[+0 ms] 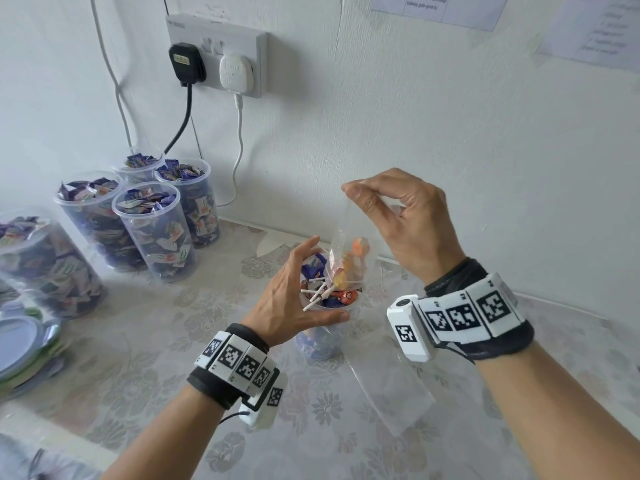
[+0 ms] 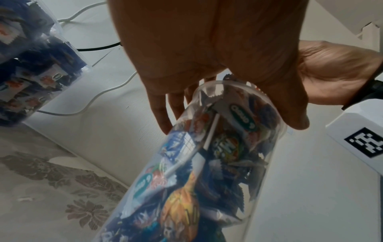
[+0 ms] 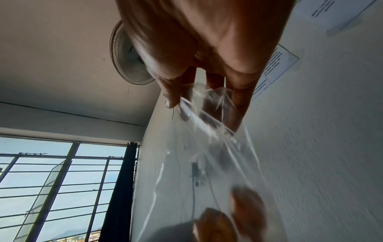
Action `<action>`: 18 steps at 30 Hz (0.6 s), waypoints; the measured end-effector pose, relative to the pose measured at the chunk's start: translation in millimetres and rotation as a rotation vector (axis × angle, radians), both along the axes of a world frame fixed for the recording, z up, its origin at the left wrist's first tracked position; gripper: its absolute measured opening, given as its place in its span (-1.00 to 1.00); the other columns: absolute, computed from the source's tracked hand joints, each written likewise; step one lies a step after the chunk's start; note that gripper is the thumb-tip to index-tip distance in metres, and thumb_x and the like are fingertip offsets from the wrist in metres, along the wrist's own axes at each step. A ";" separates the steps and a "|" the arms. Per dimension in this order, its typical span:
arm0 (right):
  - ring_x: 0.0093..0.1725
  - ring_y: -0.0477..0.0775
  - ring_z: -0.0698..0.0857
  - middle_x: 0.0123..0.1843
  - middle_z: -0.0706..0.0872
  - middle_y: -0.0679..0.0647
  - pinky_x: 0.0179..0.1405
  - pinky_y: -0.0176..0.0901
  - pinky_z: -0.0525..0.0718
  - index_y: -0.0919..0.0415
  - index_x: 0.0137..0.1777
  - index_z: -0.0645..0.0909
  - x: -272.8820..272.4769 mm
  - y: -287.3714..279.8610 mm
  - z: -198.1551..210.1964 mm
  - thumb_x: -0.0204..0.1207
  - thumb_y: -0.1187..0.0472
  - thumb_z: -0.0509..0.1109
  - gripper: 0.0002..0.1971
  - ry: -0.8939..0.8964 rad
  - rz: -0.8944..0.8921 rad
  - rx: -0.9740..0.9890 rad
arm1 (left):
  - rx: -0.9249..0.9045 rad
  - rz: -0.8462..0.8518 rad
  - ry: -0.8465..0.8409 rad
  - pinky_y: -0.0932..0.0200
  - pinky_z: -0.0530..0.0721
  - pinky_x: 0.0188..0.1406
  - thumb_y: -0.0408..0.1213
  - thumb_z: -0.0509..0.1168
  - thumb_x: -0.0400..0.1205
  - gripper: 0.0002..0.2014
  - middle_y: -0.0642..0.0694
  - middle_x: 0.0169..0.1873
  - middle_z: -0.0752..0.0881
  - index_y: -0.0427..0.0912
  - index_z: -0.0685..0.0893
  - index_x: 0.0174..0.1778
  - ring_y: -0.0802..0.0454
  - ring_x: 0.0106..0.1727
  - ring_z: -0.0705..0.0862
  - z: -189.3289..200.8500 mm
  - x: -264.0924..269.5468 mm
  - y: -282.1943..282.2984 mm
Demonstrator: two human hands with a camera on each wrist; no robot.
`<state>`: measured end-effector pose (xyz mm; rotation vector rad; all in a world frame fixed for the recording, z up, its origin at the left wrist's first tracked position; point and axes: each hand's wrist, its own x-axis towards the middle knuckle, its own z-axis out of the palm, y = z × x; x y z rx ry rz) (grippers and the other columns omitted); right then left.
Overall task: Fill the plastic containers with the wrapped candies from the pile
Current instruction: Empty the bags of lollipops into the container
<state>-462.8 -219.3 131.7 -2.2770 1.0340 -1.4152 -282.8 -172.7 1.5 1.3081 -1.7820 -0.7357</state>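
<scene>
Standing at the far left, the filled containers (image 1: 152, 230) hold wrapped candies to their rims, while the left hand (image 1: 298, 299) curls thumb and fingers round the rim of the plastic container (image 1: 323, 336) at the middle, steadying it. To its right the right hand (image 1: 398, 223) pinches the top of a clear bag (image 1: 346, 261) of orange sweets hanging into the mouth; I judge it best lowered straight and eased past the lollipop sticks (image 1: 317, 294), with the container braced against tipping.

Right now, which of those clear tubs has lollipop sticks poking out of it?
The container under the left hand, in the middle of the table. The tubs by the wall hold only flat wrapped candies.
</scene>
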 end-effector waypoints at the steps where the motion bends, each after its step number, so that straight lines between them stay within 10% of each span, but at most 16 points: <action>1: -0.01 -0.15 0.75 -0.03 0.80 0.00 -0.04 -0.17 0.76 0.21 0.07 0.80 1.2 -0.4 -3.6 0.61 0.05 0.42 -0.75 0.005 0.002 0.019 | -0.001 0.004 0.002 0.67 0.27 0.22 0.24 0.59 0.23 0.13 0.03 0.52 0.44 0.02 0.13 0.64 0.29 0.37 0.45 0.5 -0.2 -0.5; 10: 0.02 -0.01 0.68 0.06 0.70 0.02 0.01 0.00 0.71 0.09 0.18 0.64 -9.9 5.3 -49.0 0.61 -0.08 0.29 -0.69 0.308 0.037 0.276 | 0.032 0.009 0.036 0.33 0.44 0.37 0.27 0.58 0.21 0.10 -0.02 0.52 0.46 0.04 0.15 0.58 0.20 0.39 0.50 1.3 -0.2 0.7; 14: 0.05 -0.17 0.75 0.10 0.76 -0.12 0.08 -0.18 0.69 0.09 0.23 0.67 -18.3 2.1 -43.4 0.68 0.13 0.32 -0.80 0.126 0.010 0.333 | 0.052 0.001 0.037 0.32 0.41 0.33 0.37 0.57 0.19 0.17 -0.02 0.54 0.44 0.04 0.12 0.61 0.20 0.36 0.50 1.1 0.4 0.3; 18: 0.09 -0.11 0.77 0.10 0.78 -0.18 0.05 0.11 0.78 0.06 0.25 0.69 -20.5 -2.0 -40.7 0.66 0.14 0.36 -0.79 0.076 0.028 0.402 | 0.047 0.003 0.044 0.48 0.36 0.29 0.39 0.51 0.15 0.20 0.02 0.54 0.43 0.04 0.09 0.63 0.26 0.39 0.47 -1.4 1.1 -1.5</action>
